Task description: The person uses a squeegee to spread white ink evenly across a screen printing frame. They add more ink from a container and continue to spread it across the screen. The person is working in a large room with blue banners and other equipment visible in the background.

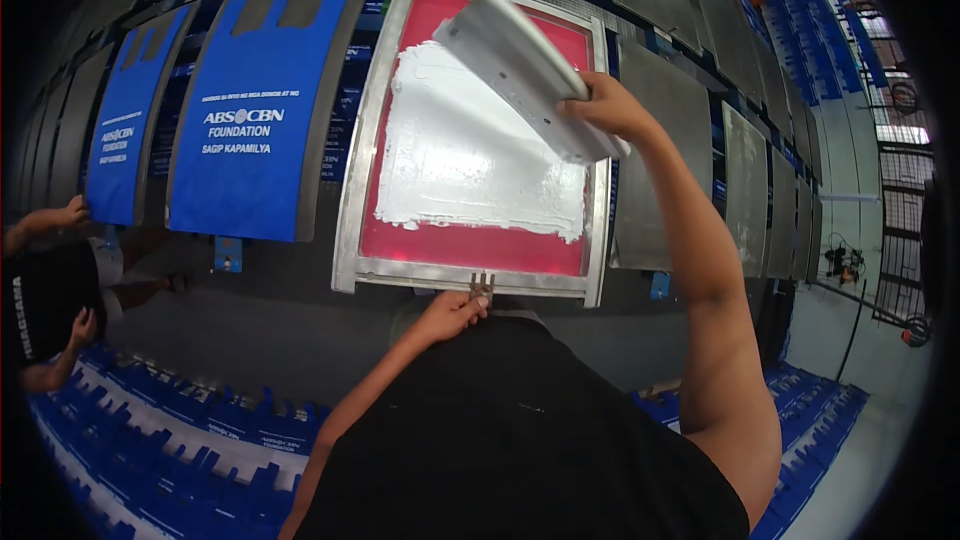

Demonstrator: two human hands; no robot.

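Observation:
A silk-screen frame with metal rails and red mesh lies before me. White ink is spread across most of its mesh, thick along the edges. Over the upper right part of the screen, my right hand grips a long metal squeegee, held slantwise. The squeegee covers part of the ink and the right rail. At the near rail, the fingers of my left hand are closed around a small metal bracket at the middle of that rail. What lies under the screen is hidden.
Blue printed bags lie on grey boards to the left. Bare grey boards stand in a row to the right. A co-worker is at the far left, one hand at a bag. More blue bags are laid out behind me.

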